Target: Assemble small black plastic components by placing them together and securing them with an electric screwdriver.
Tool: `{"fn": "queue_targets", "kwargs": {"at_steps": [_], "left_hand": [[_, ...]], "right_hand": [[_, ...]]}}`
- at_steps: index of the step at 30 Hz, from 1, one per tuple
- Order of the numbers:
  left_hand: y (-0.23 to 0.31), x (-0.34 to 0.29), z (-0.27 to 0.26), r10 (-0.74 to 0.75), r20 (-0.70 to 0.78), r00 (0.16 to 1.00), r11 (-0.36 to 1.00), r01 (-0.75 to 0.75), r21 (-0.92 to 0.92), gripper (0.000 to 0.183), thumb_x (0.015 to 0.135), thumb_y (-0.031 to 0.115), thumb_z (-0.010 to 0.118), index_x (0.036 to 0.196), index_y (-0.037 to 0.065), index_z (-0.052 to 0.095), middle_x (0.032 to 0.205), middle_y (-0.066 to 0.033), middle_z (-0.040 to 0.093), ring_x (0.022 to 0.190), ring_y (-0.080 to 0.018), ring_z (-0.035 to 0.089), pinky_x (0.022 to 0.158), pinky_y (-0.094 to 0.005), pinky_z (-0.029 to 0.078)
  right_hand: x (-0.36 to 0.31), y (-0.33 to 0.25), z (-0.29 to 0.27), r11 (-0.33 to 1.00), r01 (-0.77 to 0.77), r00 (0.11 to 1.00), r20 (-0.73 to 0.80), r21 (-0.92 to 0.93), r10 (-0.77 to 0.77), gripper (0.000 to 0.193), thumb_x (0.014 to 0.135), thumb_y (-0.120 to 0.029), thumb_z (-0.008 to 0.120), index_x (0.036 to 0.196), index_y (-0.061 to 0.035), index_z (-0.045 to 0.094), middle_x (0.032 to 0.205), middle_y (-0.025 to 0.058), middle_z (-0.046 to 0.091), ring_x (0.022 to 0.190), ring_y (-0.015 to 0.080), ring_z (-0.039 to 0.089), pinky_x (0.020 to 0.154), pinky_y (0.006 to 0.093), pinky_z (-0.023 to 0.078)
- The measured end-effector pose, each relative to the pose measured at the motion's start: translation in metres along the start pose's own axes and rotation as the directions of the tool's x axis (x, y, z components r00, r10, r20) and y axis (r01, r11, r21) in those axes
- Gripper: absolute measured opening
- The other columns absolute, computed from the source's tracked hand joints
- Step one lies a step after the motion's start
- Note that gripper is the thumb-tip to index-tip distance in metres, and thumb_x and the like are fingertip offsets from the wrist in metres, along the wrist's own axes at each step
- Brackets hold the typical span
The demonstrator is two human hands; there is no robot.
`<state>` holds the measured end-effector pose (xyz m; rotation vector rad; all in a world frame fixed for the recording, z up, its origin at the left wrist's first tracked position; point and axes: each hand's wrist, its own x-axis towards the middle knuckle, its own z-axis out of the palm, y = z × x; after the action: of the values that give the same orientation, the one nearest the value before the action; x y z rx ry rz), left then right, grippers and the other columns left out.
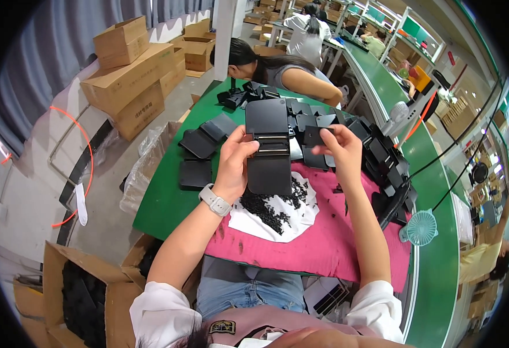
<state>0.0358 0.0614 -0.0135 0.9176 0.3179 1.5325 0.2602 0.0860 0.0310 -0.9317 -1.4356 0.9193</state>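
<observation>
My left hand grips a black two-panel hinged piece, like a folding stand, by its side at the slotted middle joint. The piece is held opened out above the table. To its right, my right hand pinches a small flat black plate between thumb and fingers, apart from the hinged piece. Below both hands, many tiny black parts lie heaped on a white sheet. That sheet rests on a pink cloth covering the near part of the green table.
More black panels lie at the left, with piles of hinged pieces at the back and right. A teal hand fan stands at the right. An open carton of black parts sits low left. A co-worker leans over the table's far end.
</observation>
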Motion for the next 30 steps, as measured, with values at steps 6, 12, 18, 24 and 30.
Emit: {"fn": "queue_targets", "kwargs": {"at_steps": [6, 12, 18, 24, 30], "left_hand": [[-0.008, -0.013, 0.009, -0.061, 0.076, 0.995, 0.988, 0.05, 0.143, 0.031, 0.081, 0.004, 0.059, 0.11, 0.001, 0.051, 0.106, -0.0085, 0.059, 0.093, -0.0119, 0.058, 0.08, -0.0251, 0.048], [-0.018, -0.015, 0.013, -0.14, 0.259, 0.956, 0.972, 0.083, 0.221, 0.036, 0.08, 0.006, 0.064, 0.112, -0.001, 0.05, 0.106, -0.0076, 0.057, 0.095, -0.0128, 0.057, 0.082, -0.0251, 0.046], [-0.017, -0.018, 0.017, -0.226, 0.26, 0.939, 0.961, 0.171, 0.216, 0.037, 0.08, 0.008, 0.066, 0.112, -0.002, 0.05, 0.106, -0.0095, 0.057, 0.095, -0.014, 0.058, 0.081, -0.0253, 0.047], [-0.022, -0.02, 0.015, -0.242, 0.247, 0.938, 0.954, 0.184, 0.237, 0.037, 0.081, 0.008, 0.066, 0.112, -0.003, 0.049, 0.106, -0.0097, 0.057, 0.094, -0.0133, 0.059, 0.079, -0.0249, 0.048], [-0.025, -0.023, 0.014, -0.22, 0.237, 0.946, 0.952, 0.155, 0.263, 0.039, 0.082, 0.007, 0.065, 0.115, -0.004, 0.048, 0.106, -0.0102, 0.057, 0.095, -0.0137, 0.059, 0.08, -0.0253, 0.049]], "right_hand": [[-0.054, -0.018, -0.015, 0.922, -0.166, 0.982, -0.027, 0.351, 0.187, 0.012, 0.091, -0.013, 0.058, 0.095, -0.0018, 0.057, 0.08, 0.0063, 0.063, 0.059, 0.0136, 0.06, 0.053, 0.0239, 0.049], [-0.074, -0.021, 0.005, 0.942, -0.176, 0.984, 0.053, 0.284, 0.168, 0.023, 0.084, -0.004, 0.066, 0.105, 0.0022, 0.058, 0.079, 0.0038, 0.059, 0.056, 0.0115, 0.061, 0.051, 0.0205, 0.049], [-0.077, -0.014, 0.013, 0.969, -0.136, 0.991, 0.033, 0.207, 0.132, 0.021, 0.082, -0.001, 0.068, 0.099, 0.0036, 0.056, 0.077, 0.0034, 0.056, 0.054, 0.0085, 0.059, 0.046, 0.0187, 0.044], [-0.081, 0.0, 0.019, 0.988, -0.133, 0.99, -0.049, -0.077, 0.13, 0.025, 0.078, -0.006, 0.072, 0.097, 0.0015, 0.058, 0.078, 0.0042, 0.056, 0.051, 0.0067, 0.054, 0.047, 0.0181, 0.042], [-0.078, -0.002, 0.021, 0.937, 0.046, 0.999, 0.028, -0.347, -0.038, 0.06, 0.076, -0.014, 0.073, 0.126, -0.0044, 0.041, 0.086, 0.0105, 0.06, 0.057, 0.0135, 0.06, 0.053, 0.0247, 0.046]]}}
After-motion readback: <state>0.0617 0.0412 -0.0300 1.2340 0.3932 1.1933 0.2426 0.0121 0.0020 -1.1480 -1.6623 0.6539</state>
